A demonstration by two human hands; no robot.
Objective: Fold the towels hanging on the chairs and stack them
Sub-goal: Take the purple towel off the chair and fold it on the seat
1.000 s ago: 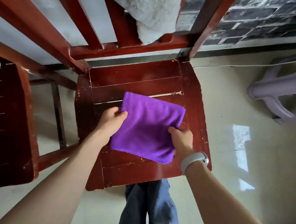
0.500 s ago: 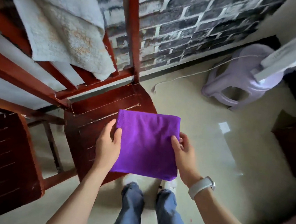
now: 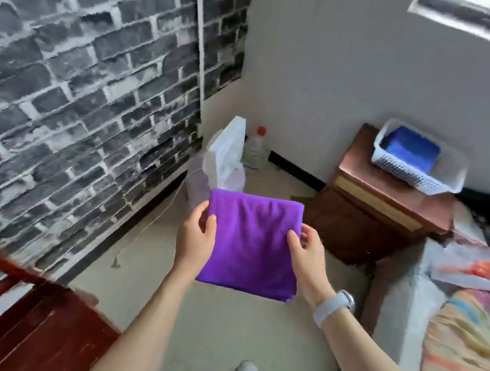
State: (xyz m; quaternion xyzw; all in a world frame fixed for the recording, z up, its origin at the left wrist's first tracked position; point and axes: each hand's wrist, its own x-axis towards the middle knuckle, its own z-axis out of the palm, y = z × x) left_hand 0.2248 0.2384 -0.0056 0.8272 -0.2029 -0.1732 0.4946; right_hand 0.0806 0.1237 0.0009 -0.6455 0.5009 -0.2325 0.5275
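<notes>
Step in hand: carrying folded purple towel [image 3: 253, 242], held in air above floor, likely toward stacking spot.
Left hand [image 3: 196, 236] pinching left edge; right hand [image 3: 306, 255] pinching right edge.
Next move calling for flat, square set-down, probably in white basket [image 3: 453, 181] holding blue item [image 3: 410, 151], possibly a towel.
Count: purple towel 1, basket 1, chair [image 3: 40, 332] 1, partly showing.

Basket [image 3: 418, 164] sits on cabinet [image 3: 384, 203], right of bottle [image 3: 256, 149].
</notes>
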